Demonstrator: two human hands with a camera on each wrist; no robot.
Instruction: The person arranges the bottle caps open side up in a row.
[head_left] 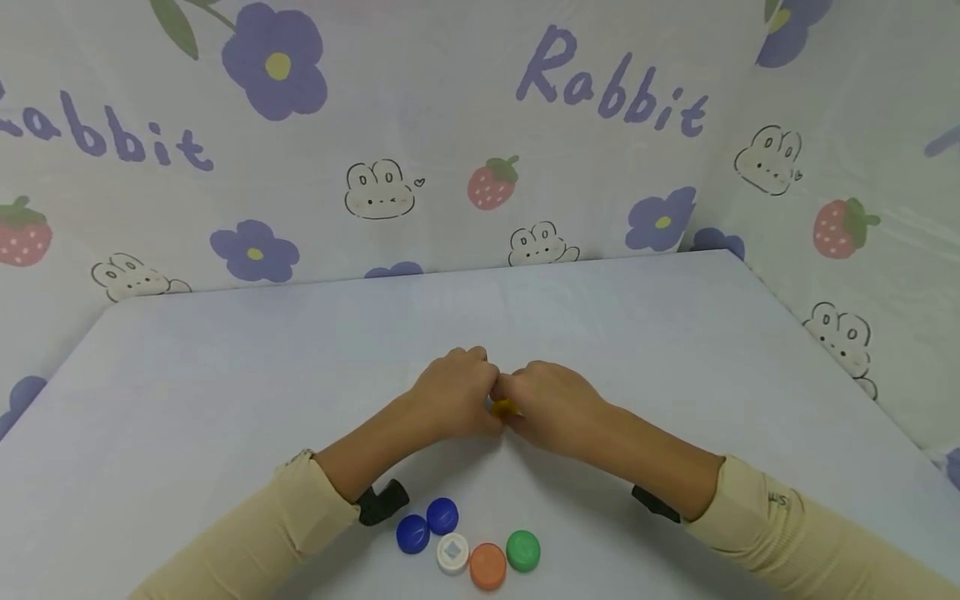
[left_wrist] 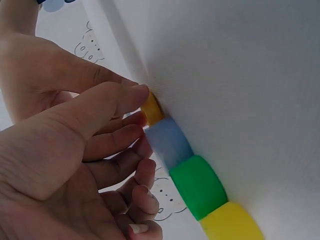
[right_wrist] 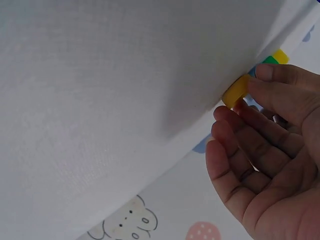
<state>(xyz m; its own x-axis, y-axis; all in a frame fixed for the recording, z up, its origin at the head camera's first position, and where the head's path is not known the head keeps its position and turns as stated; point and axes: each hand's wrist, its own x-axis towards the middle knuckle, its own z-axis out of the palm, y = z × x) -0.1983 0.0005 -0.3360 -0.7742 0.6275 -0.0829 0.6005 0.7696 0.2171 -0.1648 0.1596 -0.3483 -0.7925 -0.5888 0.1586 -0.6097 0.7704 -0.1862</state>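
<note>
Both hands meet over the middle of the white table, at a small orange-yellow bottle cap (left_wrist: 152, 110). My right hand (head_left: 558, 408) pinches this cap (right_wrist: 235, 92) between thumb and index finger. The left hand (head_left: 455, 396) has its thumb tip at the same cap's edge, with fingers curled beside it; their exact contact is partly hidden. From there a light blue cap (left_wrist: 169, 144), a green cap (left_wrist: 199, 186) and a yellow cap (left_wrist: 232, 225) continue in a touching row. In the head view the left hand covers most of that row.
Nearer the person lie two dark blue caps (head_left: 427, 525), a white cap (head_left: 453, 553), an orange cap (head_left: 487, 566) and a green cap (head_left: 523, 551). Behind the table (head_left: 262, 342) hangs a printed curtain (head_left: 450, 108) with rabbits, flowers and strawberries.
</note>
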